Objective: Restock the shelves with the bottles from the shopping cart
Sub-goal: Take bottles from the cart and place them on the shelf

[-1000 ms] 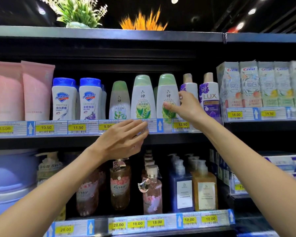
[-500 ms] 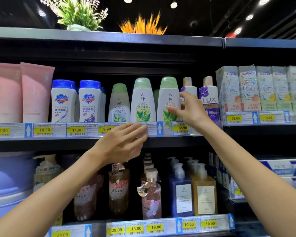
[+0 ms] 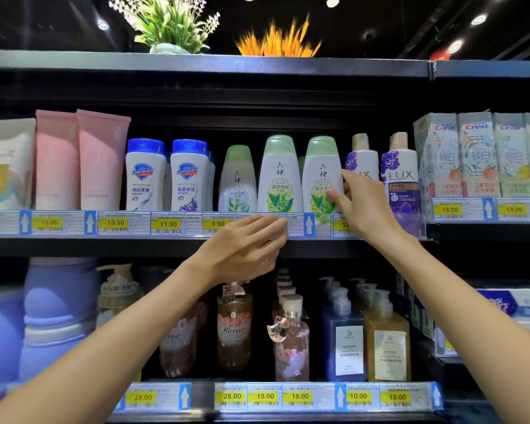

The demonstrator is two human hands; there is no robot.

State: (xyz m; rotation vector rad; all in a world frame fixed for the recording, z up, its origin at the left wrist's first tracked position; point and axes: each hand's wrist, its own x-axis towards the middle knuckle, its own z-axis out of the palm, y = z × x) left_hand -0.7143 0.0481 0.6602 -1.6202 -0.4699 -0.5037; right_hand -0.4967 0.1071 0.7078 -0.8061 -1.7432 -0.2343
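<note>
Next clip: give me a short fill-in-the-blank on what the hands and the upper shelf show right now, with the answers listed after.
1. The right hand touches a bottle with a ____ cap.
2. The left hand holds ____.
3. The two Safeguard bottles have ____ caps.
4. The boxes at the right of the upper shelf bear the brand name ____.

Missing words: green; nothing; blue; Crest
</note>
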